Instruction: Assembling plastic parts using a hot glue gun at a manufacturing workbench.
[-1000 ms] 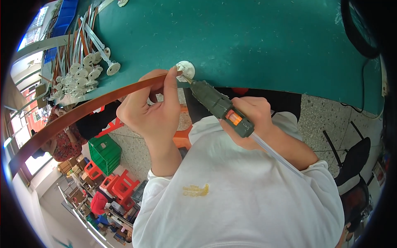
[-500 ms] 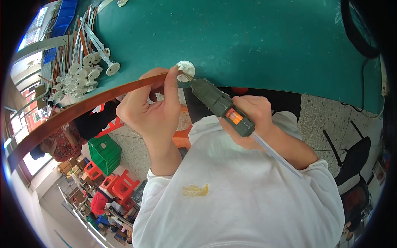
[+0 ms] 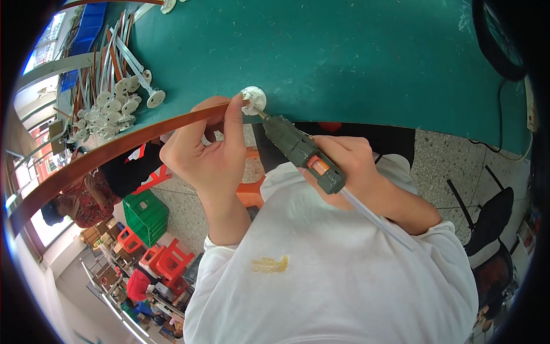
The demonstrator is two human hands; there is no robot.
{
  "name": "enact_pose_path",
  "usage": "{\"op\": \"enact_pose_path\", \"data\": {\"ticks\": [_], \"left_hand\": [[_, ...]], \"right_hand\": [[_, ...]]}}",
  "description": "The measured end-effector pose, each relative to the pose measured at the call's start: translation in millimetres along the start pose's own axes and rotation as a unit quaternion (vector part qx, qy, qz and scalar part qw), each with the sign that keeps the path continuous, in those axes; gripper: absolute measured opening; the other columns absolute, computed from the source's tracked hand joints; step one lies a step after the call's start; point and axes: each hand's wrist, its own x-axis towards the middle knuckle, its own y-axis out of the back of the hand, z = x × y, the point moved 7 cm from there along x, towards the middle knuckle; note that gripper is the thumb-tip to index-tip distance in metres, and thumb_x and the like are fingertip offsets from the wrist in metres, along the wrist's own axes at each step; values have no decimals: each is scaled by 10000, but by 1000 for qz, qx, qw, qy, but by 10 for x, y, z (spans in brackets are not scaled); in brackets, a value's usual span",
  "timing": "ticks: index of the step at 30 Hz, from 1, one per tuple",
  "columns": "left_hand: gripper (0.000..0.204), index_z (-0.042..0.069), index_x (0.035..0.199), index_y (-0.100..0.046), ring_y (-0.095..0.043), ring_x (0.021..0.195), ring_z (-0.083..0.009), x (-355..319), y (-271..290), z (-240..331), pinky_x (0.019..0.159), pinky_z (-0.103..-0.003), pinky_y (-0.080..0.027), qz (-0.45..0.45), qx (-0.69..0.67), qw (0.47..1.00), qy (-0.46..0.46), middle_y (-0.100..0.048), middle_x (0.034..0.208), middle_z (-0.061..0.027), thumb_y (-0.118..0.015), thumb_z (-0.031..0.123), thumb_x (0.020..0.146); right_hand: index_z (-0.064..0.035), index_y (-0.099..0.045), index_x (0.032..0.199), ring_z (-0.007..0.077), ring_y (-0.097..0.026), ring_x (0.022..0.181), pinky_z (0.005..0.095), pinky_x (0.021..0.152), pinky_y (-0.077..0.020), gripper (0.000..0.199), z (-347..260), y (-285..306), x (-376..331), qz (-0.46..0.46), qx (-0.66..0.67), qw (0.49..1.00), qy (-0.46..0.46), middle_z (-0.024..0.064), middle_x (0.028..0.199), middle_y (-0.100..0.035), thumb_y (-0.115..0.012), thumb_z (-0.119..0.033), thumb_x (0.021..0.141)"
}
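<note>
My left hand (image 3: 206,143) pinches a long brown strip (image 3: 114,146) near its end, where a round white disc (image 3: 255,100) sits at the tip. From there the strip runs out to the far left edge of the view. My right hand (image 3: 346,166) is wrapped round a dark green glue gun (image 3: 295,143) with an orange window in its side. A clear glue stick (image 3: 378,221) sticks out of its back end. The nozzle points at the disc, right by its lower edge; whether it touches cannot be made out.
Several strips with white discs (image 3: 112,109) lie piled at the left of the green table (image 3: 366,63). A dark cable (image 3: 501,114) hangs at the right edge. Behind are a green crate (image 3: 146,215), red stools (image 3: 172,258), a black chair (image 3: 490,218) and another person (image 3: 94,195).
The glue gun has shifted slightly left and down, its nozzle drawing back from the disc's middle to its lower edge. The disc and left fingers moved a little left.
</note>
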Motion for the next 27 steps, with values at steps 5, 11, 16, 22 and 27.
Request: {"op": "enact_pose_path", "data": {"ticks": [5,11,16,22,27], "left_hand": [[84,18,747,-718,-465,474,-38,57,67,44,449,-190,-307,10,-9,1000,-19,-620,573,-4,-784,-33,742],[72,-35,861,-706,-533,549,-25,231,146,13,477,-160,-336,-22,-43,999,-15,-646,674,-20,-761,-39,814],[73,-8,823,-720,-514,522,-38,714,-80,179,477,-185,-357,4,-73,997,-33,-661,631,-26,-783,5,789],[86,-3,828,-714,-693,599,-128,1317,-931,552,562,-236,-497,-21,-79,993,-86,-708,668,-87,-753,72,820],[134,-4,781,-693,-688,581,-242,1659,-1370,711,580,-318,-512,-2,-8,995,-103,-706,684,-124,-730,118,821]], "right_hand": [[-1,-631,949,123,-568,537,284,470,-430,151,147,-7,48,-86,244,924,-283,55,734,-628,-698,-100,856],[-12,-646,905,91,-600,656,263,555,-464,110,-8,270,97,-192,281,902,-267,47,834,-667,-706,-93,861],[-6,-654,1028,180,-620,754,303,607,-499,189,68,1029,-44,121,403,899,-124,142,998,-680,-686,-56,849],[28,-557,1208,246,-637,994,275,494,-512,330,571,1904,21,210,311,924,-77,202,1086,-641,-547,-32,884],[20,-590,1143,222,-637,968,278,504,-513,263,548,1929,-50,291,320,896,-98,167,1027,-643,-556,-24,886]]}}
